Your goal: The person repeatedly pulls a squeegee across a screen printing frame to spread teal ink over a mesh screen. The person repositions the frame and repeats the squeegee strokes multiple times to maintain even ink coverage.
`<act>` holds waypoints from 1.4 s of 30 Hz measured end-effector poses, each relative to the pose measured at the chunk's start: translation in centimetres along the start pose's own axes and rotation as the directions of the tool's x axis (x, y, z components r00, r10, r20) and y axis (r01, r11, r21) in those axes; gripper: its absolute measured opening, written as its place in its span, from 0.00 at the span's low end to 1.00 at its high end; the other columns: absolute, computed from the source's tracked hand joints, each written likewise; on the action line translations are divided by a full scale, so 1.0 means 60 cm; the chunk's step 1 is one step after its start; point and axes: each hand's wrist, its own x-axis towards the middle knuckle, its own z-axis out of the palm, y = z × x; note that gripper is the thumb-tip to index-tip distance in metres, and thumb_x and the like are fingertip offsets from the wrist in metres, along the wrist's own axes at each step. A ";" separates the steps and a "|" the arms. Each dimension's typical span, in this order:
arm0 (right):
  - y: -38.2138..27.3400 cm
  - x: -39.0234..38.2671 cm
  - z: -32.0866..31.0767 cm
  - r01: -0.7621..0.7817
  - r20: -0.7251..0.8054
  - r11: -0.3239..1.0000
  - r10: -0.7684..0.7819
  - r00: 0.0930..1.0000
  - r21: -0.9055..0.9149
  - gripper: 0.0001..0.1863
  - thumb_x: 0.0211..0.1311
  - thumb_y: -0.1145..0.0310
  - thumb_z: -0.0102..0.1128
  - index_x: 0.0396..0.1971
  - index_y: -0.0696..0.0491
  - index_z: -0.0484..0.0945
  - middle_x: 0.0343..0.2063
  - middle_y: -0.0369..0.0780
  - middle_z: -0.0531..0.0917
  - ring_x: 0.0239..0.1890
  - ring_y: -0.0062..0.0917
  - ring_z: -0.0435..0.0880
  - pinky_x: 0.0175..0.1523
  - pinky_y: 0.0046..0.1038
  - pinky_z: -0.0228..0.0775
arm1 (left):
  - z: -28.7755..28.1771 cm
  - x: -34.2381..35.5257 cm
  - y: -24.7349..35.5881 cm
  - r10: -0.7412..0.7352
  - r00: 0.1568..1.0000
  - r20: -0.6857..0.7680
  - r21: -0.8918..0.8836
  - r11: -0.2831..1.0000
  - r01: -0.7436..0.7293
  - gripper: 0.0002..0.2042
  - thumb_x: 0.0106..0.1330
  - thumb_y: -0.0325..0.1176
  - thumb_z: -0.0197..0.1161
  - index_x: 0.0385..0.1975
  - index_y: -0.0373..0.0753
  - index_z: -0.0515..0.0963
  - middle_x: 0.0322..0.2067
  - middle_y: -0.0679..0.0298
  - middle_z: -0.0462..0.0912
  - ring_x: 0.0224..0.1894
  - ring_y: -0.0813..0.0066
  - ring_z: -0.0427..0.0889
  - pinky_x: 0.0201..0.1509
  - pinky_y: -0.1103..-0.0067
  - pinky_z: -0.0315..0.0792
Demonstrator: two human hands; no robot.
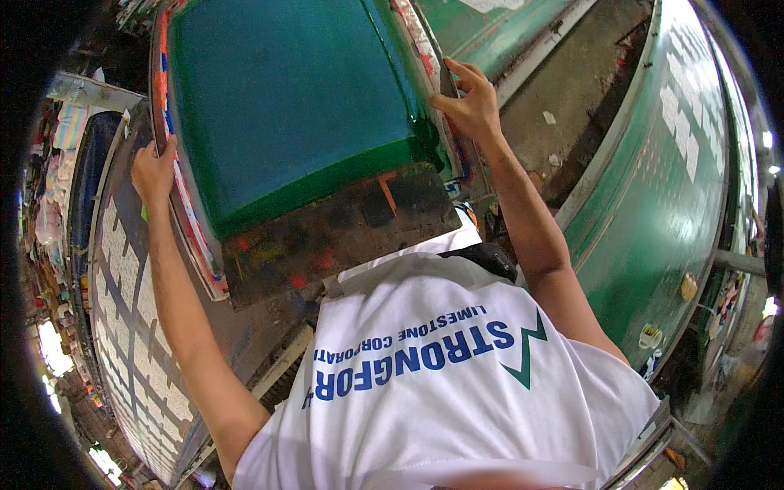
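A screen printing frame [294,90] with a dark blue-green mesh and green borders spans the upper middle, in front of my body. My left hand [153,171] is closed round its left side rail, thumb on top. On the opposite rail, farther up, my right hand [469,102] pinches the edge between thumb and fingers. Wet-looking green ink [420,131] runs along the mesh's right side. The near end of the frame carries a dark board [343,233] stained with red and orange, close to my shirt. What lies under the frame is hidden.
To the right, a long green table [645,229] has pale pieces stuck along it. Another long table [122,302] with light patches extends on the left. Between the tables on the right lies a floor strip [572,106] with scraps. Hanging cloths [61,180] appear at far left.
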 end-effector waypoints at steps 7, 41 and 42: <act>-0.008 0.115 0.029 -0.023 0.098 0.999 0.027 0.995 -0.047 0.43 0.46 0.64 0.77 0.68 0.57 0.78 0.62 0.44 0.81 0.58 0.37 0.84 0.62 0.37 0.78 | 0.052 0.015 -0.022 -0.061 0.998 -0.012 0.004 0.998 0.061 0.29 0.68 0.62 0.66 0.35 0.34 0.85 0.31 0.50 0.82 0.37 0.45 0.84 0.41 0.55 0.73; 0.684 0.981 -0.355 0.164 0.386 0.985 -0.174 0.906 0.059 0.35 0.53 0.68 0.71 0.65 0.58 0.79 0.62 0.54 0.80 0.62 0.46 0.83 0.64 0.44 0.78 | 0.441 0.269 0.905 -0.493 0.857 -0.152 -0.056 0.870 0.490 0.24 0.58 0.55 0.75 0.28 0.34 0.85 0.30 0.51 0.83 0.34 0.45 0.85 0.38 0.53 0.77; 0.680 0.982 -0.361 0.129 0.404 0.990 -0.144 0.903 0.065 0.37 0.52 0.69 0.71 0.67 0.57 0.77 0.64 0.53 0.79 0.64 0.45 0.81 0.66 0.43 0.77 | 0.447 0.268 0.915 -0.501 0.850 -0.161 -0.085 0.865 0.494 0.24 0.58 0.55 0.75 0.28 0.34 0.85 0.30 0.51 0.83 0.34 0.45 0.85 0.38 0.53 0.77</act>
